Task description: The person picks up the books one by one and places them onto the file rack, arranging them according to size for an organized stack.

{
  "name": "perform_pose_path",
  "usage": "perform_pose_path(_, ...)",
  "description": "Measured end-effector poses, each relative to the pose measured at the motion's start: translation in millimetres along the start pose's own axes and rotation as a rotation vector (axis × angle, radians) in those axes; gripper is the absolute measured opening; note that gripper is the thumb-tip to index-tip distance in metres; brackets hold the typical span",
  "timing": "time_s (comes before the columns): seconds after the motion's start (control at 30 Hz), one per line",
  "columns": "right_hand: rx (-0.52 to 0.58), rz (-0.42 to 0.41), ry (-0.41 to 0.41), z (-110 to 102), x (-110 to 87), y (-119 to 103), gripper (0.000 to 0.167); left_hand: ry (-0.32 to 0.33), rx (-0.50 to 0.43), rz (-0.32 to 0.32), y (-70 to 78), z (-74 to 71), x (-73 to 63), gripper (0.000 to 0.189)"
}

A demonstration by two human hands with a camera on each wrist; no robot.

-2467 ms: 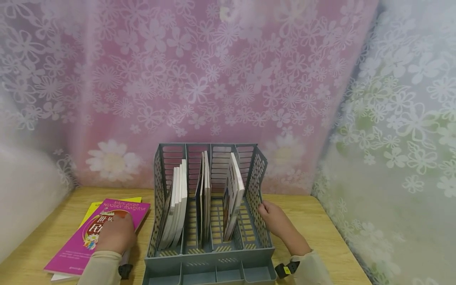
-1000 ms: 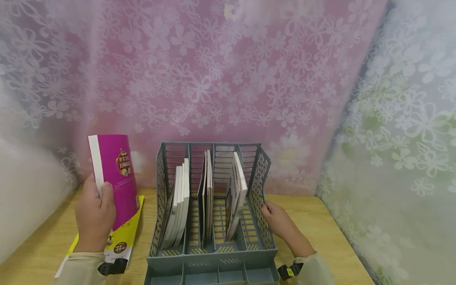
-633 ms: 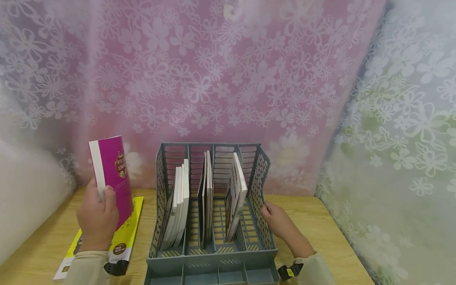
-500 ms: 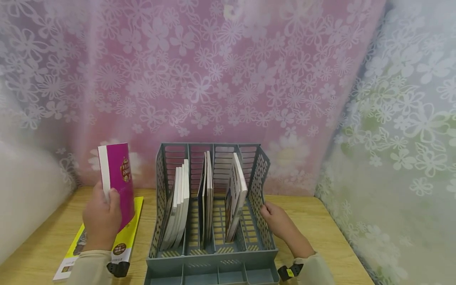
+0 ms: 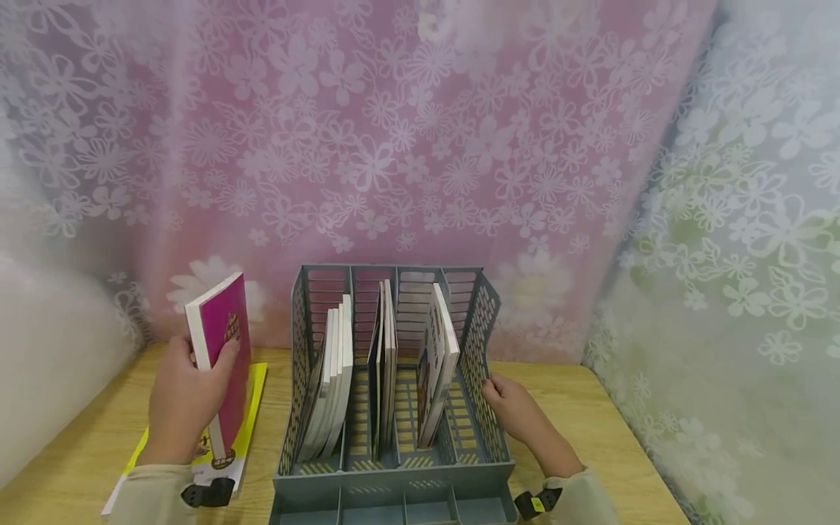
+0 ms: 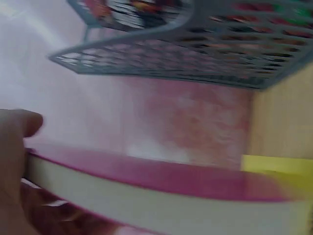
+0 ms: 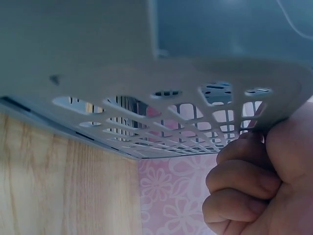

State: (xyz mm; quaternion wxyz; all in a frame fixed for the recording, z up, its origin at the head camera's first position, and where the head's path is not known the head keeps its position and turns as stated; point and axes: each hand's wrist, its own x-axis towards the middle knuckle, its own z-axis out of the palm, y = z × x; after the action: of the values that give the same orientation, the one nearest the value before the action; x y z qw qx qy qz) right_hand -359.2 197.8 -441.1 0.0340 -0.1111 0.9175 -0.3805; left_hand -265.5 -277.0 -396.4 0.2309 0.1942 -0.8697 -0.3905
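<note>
My left hand [image 5: 187, 401] holds a magenta book [image 5: 238, 386] on edge, thumb on its cover and fingers behind it. Below it a yellow book [image 5: 252, 408] lies flat on the table, partly covered. In the left wrist view the magenta book [image 6: 146, 176] runs away from the thumb, its white page edge showing. A grey file organizer [image 5: 394, 481] stands to the right of both. My right hand [image 5: 518, 412] pinches the organizer's right side wall; in the right wrist view its curled fingers [image 7: 239, 176] meet the perforated wall.
White-edged books [image 5: 335, 394] lean in the organizer's leftmost slot. Thin books [image 5: 382, 364] stand in the second slot, and another book group [image 5: 438, 364] leans in the third. Flowered curtains [image 5: 394, 146] hang behind the wooden table [image 5: 564, 394].
The left hand lifted the magenta book off the yellow one, stood it up, and has lately turned and lowered it. The right hand keeps its grip on the organizer.
</note>
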Motion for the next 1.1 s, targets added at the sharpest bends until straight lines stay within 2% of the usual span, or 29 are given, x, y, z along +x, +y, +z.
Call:
perform_pose_path(0.1, 0.007, -0.002, 0.006, 0.2, 0.9, 1.2, 0.036, -0.1, 0.079, 0.0, 11.1, -10.3, -3.7, 0.086)
perform_pose_path(0.23, 0.008, 0.001, 0.014, 1.0, 1.5, 1.7, 0.035, -0.259, 0.173, 0.073, 22.7, -22.3, -12.2, 0.085)
perform_pose_path(0.33, 0.017, 0.001, 0.017, 0.8, 1.7, 0.9, 0.035, -0.377, 0.166, 0.097, 27.4, -25.0, -15.9, 0.083)
perform_pose_path(0.43, 0.026, 0.002, 0.014, 1.1, 1.3, 0.1, 0.035, -0.444, 0.137, 0.083, 29.6, -24.1, -16.4, 0.083)
perform_pose_path(0.77, -0.002, 0.001, 0.012, 2.4, -1.3, 0.8, 0.034, -0.482, 0.16, 0.014, 30.3, -18.1, -20.9, 0.079)
perform_pose_path(1.1, 0.011, 0.011, 0.013, 0.9, 0.0, 0.4, 0.033, -0.458, 0.194, 0.043, 31.3, -11.6, -18.7, 0.082)
